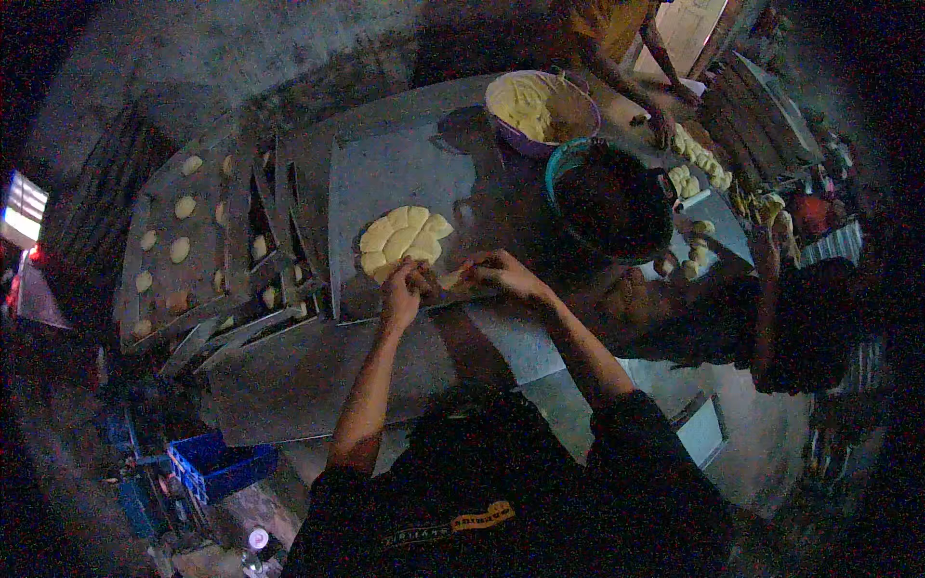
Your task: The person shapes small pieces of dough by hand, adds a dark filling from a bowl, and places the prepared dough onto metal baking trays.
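Close to the near edge of a shallow metal tray (371, 173) lies a round cluster of pale dough pieces (403, 239), pressed side by side. My left hand (409, 281) is at the cluster's near edge, its fingers closed; what they hold, if anything, is hidden. Just to the right, my right hand (506, 276) is bent over the tray's near edge and pinches a small pale piece of dough (451, 279). That piece sits between my two hands, partly covered by the fingers.
Stacked trays (159, 207) with small dough rounds stand at left. Behind right are a purple tub (540, 146) of pale dough and a dark teal-rimmed tub (559, 178). Co-workers' hands (663, 128) work by dough pieces (699, 154) at right. A blue crate (226, 472) sits lower left.
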`<state>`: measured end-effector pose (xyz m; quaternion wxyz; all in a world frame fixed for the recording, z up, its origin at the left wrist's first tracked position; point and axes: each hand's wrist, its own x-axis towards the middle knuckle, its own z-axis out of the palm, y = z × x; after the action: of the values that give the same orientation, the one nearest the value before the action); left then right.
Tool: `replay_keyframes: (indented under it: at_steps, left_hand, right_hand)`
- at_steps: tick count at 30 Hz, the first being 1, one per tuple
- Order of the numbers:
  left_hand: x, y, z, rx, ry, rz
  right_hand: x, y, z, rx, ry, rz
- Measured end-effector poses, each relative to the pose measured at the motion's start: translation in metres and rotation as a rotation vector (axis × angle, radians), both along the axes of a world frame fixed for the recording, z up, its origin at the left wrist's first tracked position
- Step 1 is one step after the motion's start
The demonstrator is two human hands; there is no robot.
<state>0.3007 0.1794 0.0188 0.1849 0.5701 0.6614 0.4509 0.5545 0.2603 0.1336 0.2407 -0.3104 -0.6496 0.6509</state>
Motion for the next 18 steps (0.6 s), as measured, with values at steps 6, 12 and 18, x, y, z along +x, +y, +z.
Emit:
replay_keyframes:
  at_steps: [6,12,18]
  left_hand:
    - [0.126,-0.042,0.148,-0.163,-0.912,-0.041]
    - [0.182,-0.024,0.16,-0.242,-0.864,-0.074]
    - [0.217,-0.005,0.193,0.465,-0.19,-0.306]
  right_hand:
    - [0.039,-0.05,0.045,0.505,-0.208,-0.28]
    - [0.084,-0.053,0.052,0.514,-0.126,-0.439]
    - [0.138,-0.065,0.062,0.315,0.101,-0.466]
